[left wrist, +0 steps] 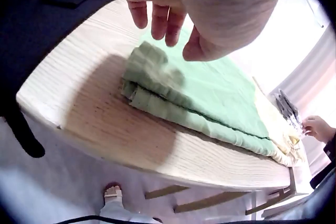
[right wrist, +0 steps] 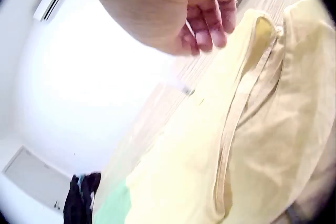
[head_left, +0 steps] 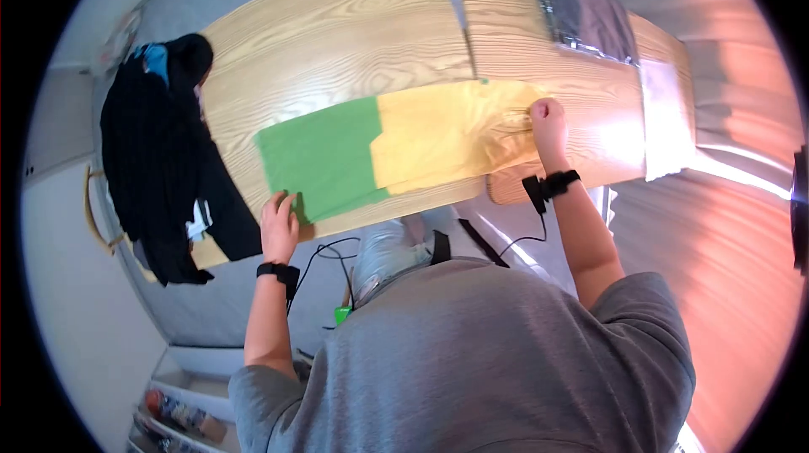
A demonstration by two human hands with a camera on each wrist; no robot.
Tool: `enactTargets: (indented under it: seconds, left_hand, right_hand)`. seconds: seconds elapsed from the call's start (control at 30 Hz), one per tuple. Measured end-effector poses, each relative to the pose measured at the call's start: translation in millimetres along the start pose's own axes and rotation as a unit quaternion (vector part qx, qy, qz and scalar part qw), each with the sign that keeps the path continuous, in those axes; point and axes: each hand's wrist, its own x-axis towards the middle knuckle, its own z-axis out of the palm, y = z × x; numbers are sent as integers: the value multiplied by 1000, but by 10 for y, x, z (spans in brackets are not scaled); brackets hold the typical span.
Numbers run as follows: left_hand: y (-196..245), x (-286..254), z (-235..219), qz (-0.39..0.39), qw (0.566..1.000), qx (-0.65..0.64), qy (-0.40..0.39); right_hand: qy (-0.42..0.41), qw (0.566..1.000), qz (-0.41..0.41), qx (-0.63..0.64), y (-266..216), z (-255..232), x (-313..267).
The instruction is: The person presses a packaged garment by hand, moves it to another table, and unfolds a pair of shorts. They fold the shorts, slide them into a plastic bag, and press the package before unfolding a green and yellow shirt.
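A folded garment of green (head_left: 320,158) and yellow (head_left: 430,137) cloth lies lengthwise along the front of the wooden tables. Over its green end, near the front left corner, is my left hand (head_left: 279,225). In the left wrist view the fingers (left wrist: 159,22) hang down above the folded green layers (left wrist: 194,85), with nothing gripped. My right hand (head_left: 549,120) is at the far right of the yellow end, where the fabric is rumpled. The right wrist view shows its fingers (right wrist: 212,24) loosely bent beside the yellow fabric's open edge (right wrist: 252,66), holding nothing visible.
Black clothing (head_left: 156,158) is heaped at the left table end, partly hanging over the edge. A dark item in clear plastic (head_left: 590,19) and a white sheet-like packet (head_left: 664,120) lie on the right table (head_left: 506,32). A narrow gap separates the two tables.
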Motion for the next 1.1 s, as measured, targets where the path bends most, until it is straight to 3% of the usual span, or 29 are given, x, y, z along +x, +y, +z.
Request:
enactTargets:
  seconds: [0.07,0.13,0.2,0.27,0.37,0.43,0.47,0.53,0.57,0.67,0.73,0.8,0.83,0.87,0.93,0.97,1.0,1.1]
  left_hand:
    - [37,45,92,7,999,16,-33]
    - [41,59,243,20,999,41,-20]
    - [-3,51,397,-2,998,33,-50]
    - [-12,19,477,-1,989,137,-52]
    - [7,14,492,-17,986,153,-68]
    - [-20,8,510,-24,984,159,-73]
    - [-42,4,531,-21,985,156,-69]
    - [-51,5,536,-16,986,152,-63]
    - [-40,11,540,-21,988,145,-58]
    - [-45,-7,568,-25,990,132,-47]
    - [-63,-6,549,-22,990,130,-42]
    - [-48,-4,550,-22,991,126,-47]
    - [-29,-2,548,-22,991,124,-47]
    - [-7,7,545,-27,990,130,-48]
    - [54,19,544,-33,989,134,-47]
    - [87,29,544,-13,989,137,-58]
    - [121,33,550,8,987,141,-70]
    - [264,46,614,1,990,126,-59]
  right_hand:
    - [227,973,25,-28,324,27,220]
    - [216,973,75,-15,490,44,377]
    - [114,984,136,15,594,131,501]
    - [86,988,128,-6,675,205,611]
    - [26,992,114,-45,767,269,657]
    - [143,978,149,-40,714,249,628]
    - [141,978,151,-39,678,268,600]
    - [192,939,251,-134,389,291,430]
    - [211,935,234,-162,366,366,358]
    - [181,942,250,-129,348,487,248]
    - [206,954,209,-56,437,525,269]
    - [139,976,161,-39,545,445,309]
    - [141,985,99,17,652,428,383]
    - [143,985,99,15,765,404,425]
    - [114,959,81,245,689,202,411]
    - [133,958,95,236,962,264,590]
    - [133,958,93,236,919,201,571]
    - [195,967,149,73,916,67,544]
